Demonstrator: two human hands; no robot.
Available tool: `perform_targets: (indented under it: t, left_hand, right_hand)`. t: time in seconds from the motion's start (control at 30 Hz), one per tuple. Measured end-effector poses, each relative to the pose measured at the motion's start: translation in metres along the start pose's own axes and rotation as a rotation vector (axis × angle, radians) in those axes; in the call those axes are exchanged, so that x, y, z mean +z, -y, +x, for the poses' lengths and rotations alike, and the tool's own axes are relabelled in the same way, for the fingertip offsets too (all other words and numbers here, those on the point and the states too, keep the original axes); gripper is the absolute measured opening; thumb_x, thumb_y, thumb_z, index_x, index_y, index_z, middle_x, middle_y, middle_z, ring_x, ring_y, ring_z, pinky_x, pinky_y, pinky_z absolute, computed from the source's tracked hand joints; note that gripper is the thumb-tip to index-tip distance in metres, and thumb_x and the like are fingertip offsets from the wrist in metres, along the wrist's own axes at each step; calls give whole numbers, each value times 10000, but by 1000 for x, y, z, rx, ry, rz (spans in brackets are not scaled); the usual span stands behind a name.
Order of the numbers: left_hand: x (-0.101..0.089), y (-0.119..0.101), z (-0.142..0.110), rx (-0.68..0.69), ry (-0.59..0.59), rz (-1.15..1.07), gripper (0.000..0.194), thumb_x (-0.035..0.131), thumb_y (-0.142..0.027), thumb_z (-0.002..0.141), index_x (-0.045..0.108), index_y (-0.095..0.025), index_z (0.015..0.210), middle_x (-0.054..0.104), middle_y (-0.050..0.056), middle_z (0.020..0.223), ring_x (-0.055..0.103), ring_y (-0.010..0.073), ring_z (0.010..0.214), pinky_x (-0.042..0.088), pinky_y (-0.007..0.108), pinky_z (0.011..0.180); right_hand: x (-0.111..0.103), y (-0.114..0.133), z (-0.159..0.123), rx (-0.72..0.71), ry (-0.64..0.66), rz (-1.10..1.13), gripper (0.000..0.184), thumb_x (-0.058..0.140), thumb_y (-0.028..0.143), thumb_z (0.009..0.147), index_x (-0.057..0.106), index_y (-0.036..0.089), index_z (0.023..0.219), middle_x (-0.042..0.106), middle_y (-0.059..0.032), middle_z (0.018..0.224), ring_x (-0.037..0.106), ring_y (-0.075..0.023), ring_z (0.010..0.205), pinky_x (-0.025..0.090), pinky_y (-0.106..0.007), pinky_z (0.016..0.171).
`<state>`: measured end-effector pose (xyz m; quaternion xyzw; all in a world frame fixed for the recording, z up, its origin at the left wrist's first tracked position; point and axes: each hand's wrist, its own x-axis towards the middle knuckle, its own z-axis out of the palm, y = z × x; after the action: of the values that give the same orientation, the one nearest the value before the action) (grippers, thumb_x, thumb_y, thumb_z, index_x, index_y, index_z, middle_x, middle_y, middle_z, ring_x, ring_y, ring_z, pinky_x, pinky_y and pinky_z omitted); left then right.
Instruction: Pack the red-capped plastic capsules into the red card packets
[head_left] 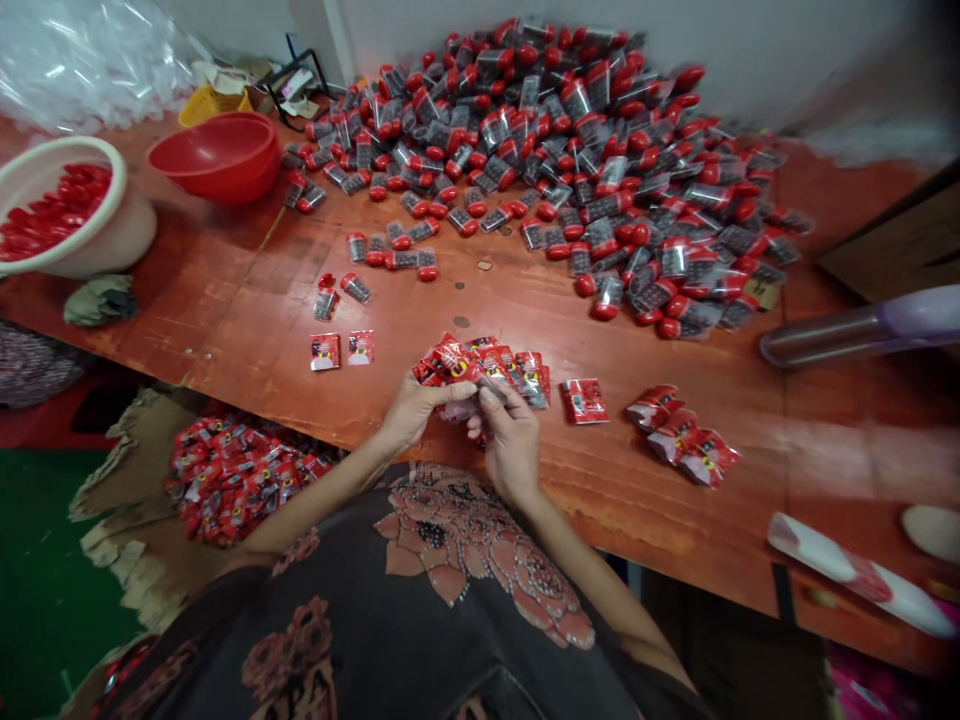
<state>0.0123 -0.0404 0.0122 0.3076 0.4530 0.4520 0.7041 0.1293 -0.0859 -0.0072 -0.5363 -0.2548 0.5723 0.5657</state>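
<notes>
At the table's front edge, my left hand [414, 408] is closed on a small red printed packet [454, 358], thumb on top. My right hand [513, 440] meets it there, thumb and fingers pinched at the packet's right edge; the fingertips partly hide what they grip. More red packets [531, 372] lie in a small heap just behind and beside my hands. A single packet [586, 401] lies flat to the right, and two others [325, 352] lie side by side to the left. Further right, several packets [684, 436] overlap in a row.
A large pile of clear tubes with red caps [525, 130] fills the back of the table [420, 430]. At left stand a red bowl [217, 160] and a white tub [139, 215] of red caps. Below, a cardboard box [142, 540] holds many packets. A bottle [832, 335] lies right.
</notes>
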Motion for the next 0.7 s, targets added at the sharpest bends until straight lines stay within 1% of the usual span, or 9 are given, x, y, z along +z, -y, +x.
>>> perform_targets:
  t: [0.1, 0.27, 0.37, 0.4, 0.47, 0.53, 0.6, 0.63, 0.7]
  left_hand:
    - [-2, 2, 1, -5, -18, -17, 228, 837, -252, 608, 687, -173, 760, 674, 11, 719, 573, 115, 594, 467, 266, 598]
    - [-3, -2, 1, 60, -131, -84, 247, 851, -268, 585, 672, -170, 724, 663, 1, 700, 583, 116, 614, 487, 275, 650]
    - [0, -2, -1, 11, -101, -78, 246, 856, -241, 564, 655, -162, 682, 640, -14, 659, 558, 105, 573, 477, 269, 611]
    - [0, -1, -1, -11, -84, -80, 242, 854, -240, 566, 653, -163, 678, 637, -15, 655, 552, 103, 565, 475, 268, 602]
    - [0, -1, -1, -32, -70, -87, 237, 855, -230, 563, 651, -167, 667, 633, -19, 650, 547, 99, 564, 474, 265, 604]
    - [-1, -2, 1, -19, -95, -97, 235, 857, -219, 558, 649, -173, 657, 634, -23, 654, 556, 99, 580, 479, 266, 629]
    - [-3, -4, 3, 4, -125, -95, 230, 857, -215, 558, 655, -176, 662, 644, -19, 667, 571, 106, 601, 486, 275, 661]
    - [-3, -5, 4, 5, -125, -87, 228, 856, -212, 558, 664, -177, 674, 652, -15, 678, 578, 111, 612, 490, 282, 675]
    - [-2, -4, 4, -11, -96, -64, 226, 855, -202, 557, 679, -179, 696, 666, -6, 696, 586, 118, 623, 494, 289, 686]
  right_hand:
    - [-1, -1, 2, -6, -8, -21, 343, 663, 362, 810, 664, 262, 1138, 634, 11, 743, 523, -87, 512, 473, -235, 454]
    - [-8, 3, 6, -15, 103, -120, 328, 693, 345, 788, 691, 280, 1110, 593, 12, 803, 521, -76, 510, 466, -237, 425]
    - [-7, 5, 5, -122, 98, -213, 332, 676, 342, 806, 689, 319, 1138, 538, 13, 852, 516, -73, 529, 472, -248, 435]
    - [-7, 5, 4, -181, 75, -258, 329, 669, 339, 815, 690, 336, 1144, 524, 11, 863, 524, -83, 564, 491, -260, 472]
    - [-6, 6, 4, -296, 52, -357, 335, 654, 326, 834, 683, 367, 1165, 519, 0, 885, 557, -120, 692, 538, -301, 616]
    - [-9, 7, 6, -356, 106, -435, 380, 635, 313, 851, 647, 395, 1223, 538, -14, 937, 573, -162, 859, 536, -353, 792]
    - [-14, 8, 8, -357, 198, -470, 423, 611, 308, 868, 600, 416, 1278, 551, -21, 994, 564, -184, 953, 507, -389, 889]
    - [-16, 7, 10, -348, 231, -472, 428, 604, 308, 873, 591, 421, 1286, 555, -21, 1005, 563, -187, 963, 501, -397, 903]
    - [-21, 6, 12, -327, 243, -450, 410, 604, 310, 874, 604, 417, 1270, 566, -20, 1001, 567, -190, 957, 501, -405, 902]
